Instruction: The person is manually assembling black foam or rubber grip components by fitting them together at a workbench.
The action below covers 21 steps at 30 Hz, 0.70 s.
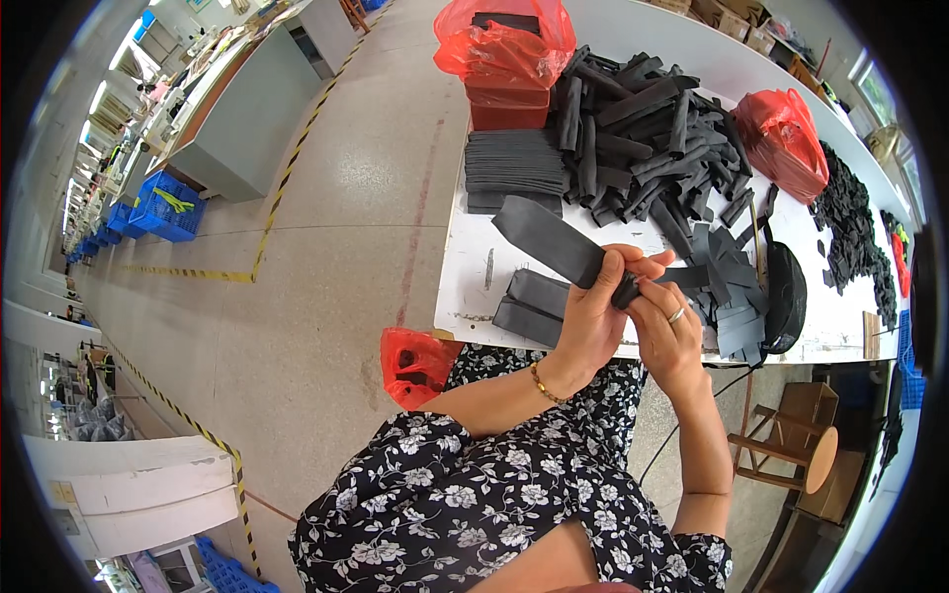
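Forearms raised, we are holding just one dark grey strip above the near edge of the white counter. Our left grip is clasping it between thumb and fingers, its flat length extending up and leftward; our right grip is pinching its bunched end, fingertips close beside the left thumb. One beaded bracelet is circling our left wrist, and one ring is showing on a right finger. Beneath the held strip, two flat pieces are resting side by side. Farther back, one neat stack is standing, its layers too thin to count, and beside it one heap of curled strips is spreading, too tangled for us to number. One red bag is standing behind the stack, dark pieces showing at its top; a second red bag is sitting right of the heap. Flat loose pieces are overlapping near our right grip, next to one black rounded object. One more red bag is showing below the counter's left corner, and one wooden stool is standing at lower right.
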### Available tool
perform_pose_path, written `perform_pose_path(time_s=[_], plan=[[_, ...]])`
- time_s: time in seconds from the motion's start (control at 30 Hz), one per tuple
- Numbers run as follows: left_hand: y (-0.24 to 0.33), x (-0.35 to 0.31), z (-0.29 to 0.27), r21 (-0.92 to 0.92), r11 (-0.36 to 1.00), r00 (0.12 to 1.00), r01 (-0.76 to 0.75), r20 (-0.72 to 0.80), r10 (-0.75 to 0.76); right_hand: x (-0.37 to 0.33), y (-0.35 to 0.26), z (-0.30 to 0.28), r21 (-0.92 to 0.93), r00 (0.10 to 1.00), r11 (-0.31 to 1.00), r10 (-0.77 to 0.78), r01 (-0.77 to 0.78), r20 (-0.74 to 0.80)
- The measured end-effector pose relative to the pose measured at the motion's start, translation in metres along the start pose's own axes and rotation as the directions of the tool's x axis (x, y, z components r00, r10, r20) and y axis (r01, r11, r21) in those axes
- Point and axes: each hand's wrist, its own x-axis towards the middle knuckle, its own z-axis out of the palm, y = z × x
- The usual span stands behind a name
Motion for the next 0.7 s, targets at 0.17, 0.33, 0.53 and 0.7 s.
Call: perform_pose_path(time_s=[0.17,0.33,0.53,0.7], plan=[[-0.002,-0.002,-0.002,-0.008,1.000,1.000,0.008,0.022,-0.007,-0.002,0.000,0.001,0.010,1.000,1.000,0.009,-0.009,0.001],[0.002,0.003,-0.003,0.036,0.998,0.998,0.046,-0.053,-0.045,-0.003,-0.013,0.003,0.160,0.925,0.911,0.377,-0.381,0.058],[0.023,0.022,-0.006,0.123,0.988,0.996,-0.093,0.005,0.093,-0.010,-0.019,0.039,0.793,0.591,0.346,0.807,-0.501,0.021],[0.028,0.026,-0.015,0.077,0.995,0.985,-0.066,0.163,0.053,-0.009,-0.015,0.024,0.889,0.480,0.027,0.849,-0.457,0.221]])
